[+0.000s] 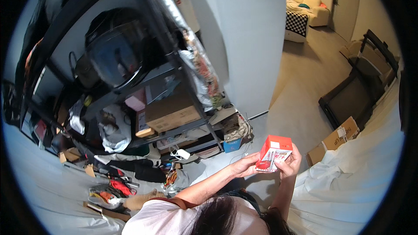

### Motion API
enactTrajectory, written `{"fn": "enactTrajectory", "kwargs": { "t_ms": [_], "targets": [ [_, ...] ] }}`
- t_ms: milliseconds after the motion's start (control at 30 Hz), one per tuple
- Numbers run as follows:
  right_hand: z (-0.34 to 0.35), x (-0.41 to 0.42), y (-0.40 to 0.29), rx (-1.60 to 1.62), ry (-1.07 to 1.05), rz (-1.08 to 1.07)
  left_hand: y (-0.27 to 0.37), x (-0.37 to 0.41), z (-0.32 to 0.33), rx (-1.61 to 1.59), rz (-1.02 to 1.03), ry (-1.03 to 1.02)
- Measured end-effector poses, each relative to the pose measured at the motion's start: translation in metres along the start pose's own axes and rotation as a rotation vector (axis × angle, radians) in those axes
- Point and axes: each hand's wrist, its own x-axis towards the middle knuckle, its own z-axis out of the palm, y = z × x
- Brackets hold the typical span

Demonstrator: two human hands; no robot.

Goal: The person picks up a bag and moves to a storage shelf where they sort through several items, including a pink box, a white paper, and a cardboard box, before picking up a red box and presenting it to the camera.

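Note:
A small red and white juice carton [273,152] is held up in front of me, between both hands. It bears printed writing, and what look like wrapped straws lie against its front face. My left hand [245,165] grips its left side and lower edge, fingers partly hidden behind it. On the right, my right hand [290,162] wraps round the carton with the thumb on the printed front. The carton's red end faces up, tilted a little.
A black metal shelf [192,96] at left holds a cardboard box [173,112] and bags. A blue box [232,145] stands by the wall end. Clothes and bags lie on the floor at lower left. At right are a flat cardboard box [336,138], a treadmill-like black frame [349,96] and white sheeting [343,169].

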Motion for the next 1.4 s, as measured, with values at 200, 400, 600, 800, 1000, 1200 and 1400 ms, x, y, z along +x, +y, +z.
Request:
{"fn": "enactTrajectory", "kwargs": {
  "t_ms": [200,400,600,800,1000,1200,1400],
  "targets": [
    [-0.058,0.048,-0.012,-0.028,0.177,-0.015,0.020,0.090,-0.006,0.136,-0.130,-0.010],
    [-0.131,0.130,-0.013,-0.092,0.317,-0.123,0.137,0.197,-0.047,1.113,0.467,0.480],
    [-0.177,0.228,-0.038,-0.111,0.376,-0.130,0.371,0.231,-0.032,1.558,1.384,1.266],
    [-0.225,0.318,-0.026,-0.121,0.350,-0.070,0.539,0.205,-0.081,1.537,1.443,1.612],
    [-0.272,0.392,-0.034,-0.115,0.257,-0.029,0.571,0.186,-0.139,1.771,1.399,1.717],
    [-0.338,0.492,-0.028,-0.119,0.192,0.021,0.449,0.273,-0.074,1.602,1.701,1.931],
    [-0.405,0.595,-0.056,-0.181,0.162,0.026,0.314,0.496,-0.084,1.914,1.712,1.597]
  ]
}}
